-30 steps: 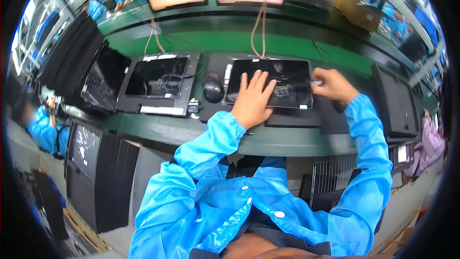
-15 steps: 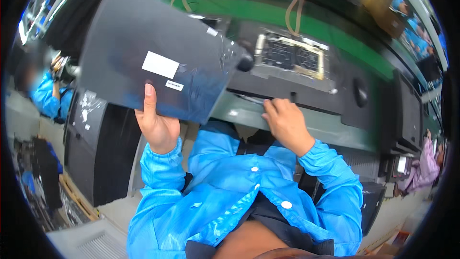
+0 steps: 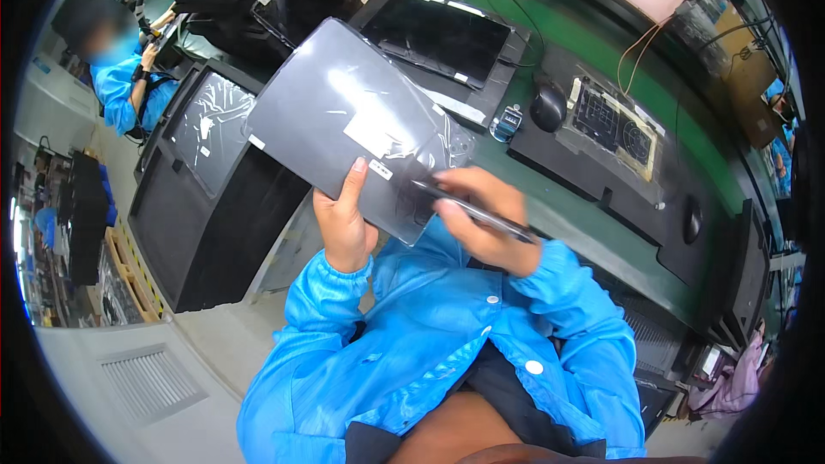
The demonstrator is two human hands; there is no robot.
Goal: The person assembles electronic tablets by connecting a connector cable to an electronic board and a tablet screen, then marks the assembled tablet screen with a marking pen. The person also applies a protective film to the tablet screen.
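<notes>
A flat dark screen panel [image 3: 292,112] wrapped in shiny clear film is tilted up in front of me. It bears a large white label [image 3: 365,133] and a small barcode label [image 3: 379,170]. My left hand [image 3: 345,222] grips its lower edge, thumb over the face and fingers hidden behind. In my right hand [image 3: 494,219] is a slim black pen [image 3: 513,228], its tip at the panel's right part near the barcode label. That hand is slightly blurred, and whether the tip touches the film I cannot tell.
On the green bench [image 3: 550,176] are a black mouse [image 3: 547,108], a small clear-and-blue device [image 3: 507,123], another dark screen [image 3: 438,30], a black board with a framed fixture [image 3: 614,125] and a second mouse [image 3: 692,219]. Black carts [image 3: 172,215] stand left; a blue-sleeved co-worker [image 3: 120,90] sits beyond.
My right hand has risen from the bench edge to the panel and now visibly holds the pen. The panel has come lower and nearer my right hand. My view has turned left.
</notes>
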